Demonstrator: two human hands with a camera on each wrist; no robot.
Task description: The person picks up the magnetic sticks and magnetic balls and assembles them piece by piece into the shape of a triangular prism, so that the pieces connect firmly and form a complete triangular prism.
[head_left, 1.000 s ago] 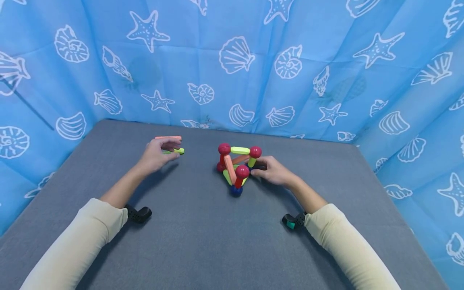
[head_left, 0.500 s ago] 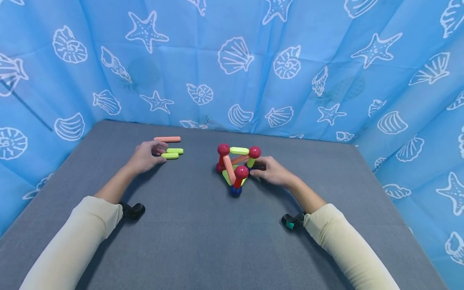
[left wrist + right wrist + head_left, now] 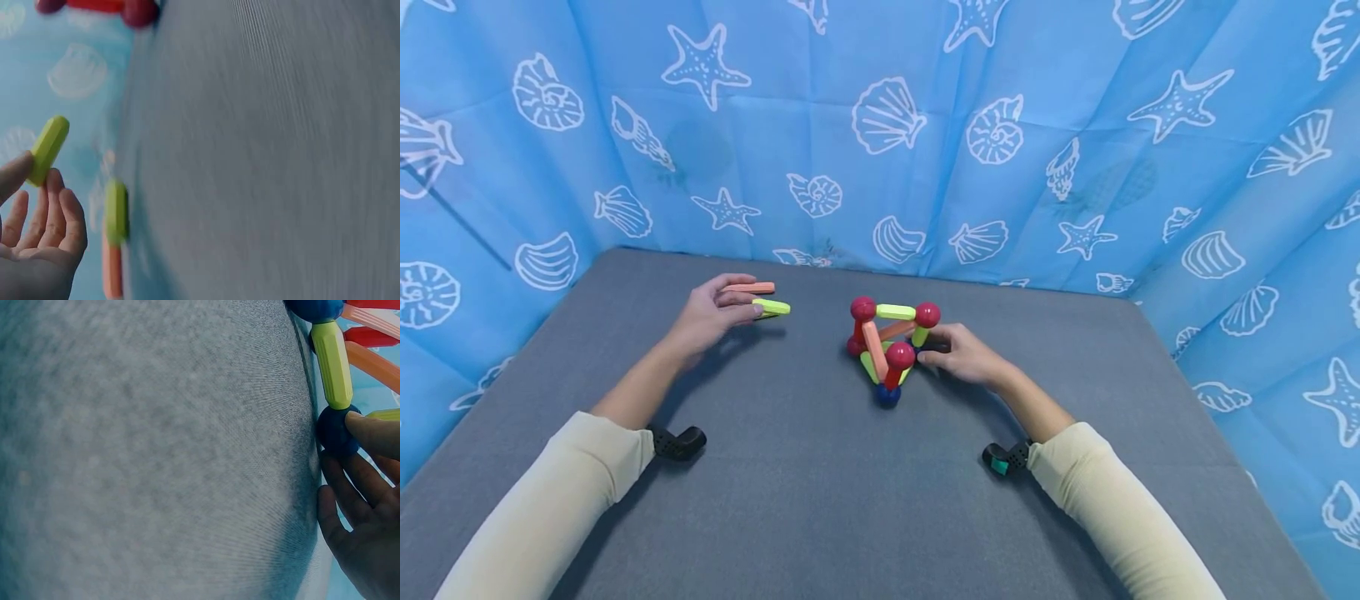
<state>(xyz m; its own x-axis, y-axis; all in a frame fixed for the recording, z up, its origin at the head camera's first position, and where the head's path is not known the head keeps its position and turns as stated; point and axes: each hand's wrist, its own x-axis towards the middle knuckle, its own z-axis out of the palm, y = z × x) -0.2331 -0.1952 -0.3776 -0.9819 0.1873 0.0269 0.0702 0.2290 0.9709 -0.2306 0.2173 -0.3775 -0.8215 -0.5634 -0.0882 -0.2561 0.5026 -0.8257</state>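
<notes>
Grey table (image 3: 820,500), green stick (image 3: 771,307) pinched at left hand (image 3: 711,315) fingertips

The person's left hand (image 3: 711,315) is raised with its forearm angled forward, thumb and fingertips pinching. The right hand (image 3: 964,354) rests low, fingers curled, its forearm stretched forward in a cream sleeve (image 3: 1120,508).

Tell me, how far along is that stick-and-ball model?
Done: a small frame of sticks and balls stands on the grey table. In hand: the left hand pinches a green stick, lifted off the table; the right hand steadies a blue ball at the frame's base. Left: a second green stick and an orange stick lie loose, so probably a few pieces remain.
</notes>
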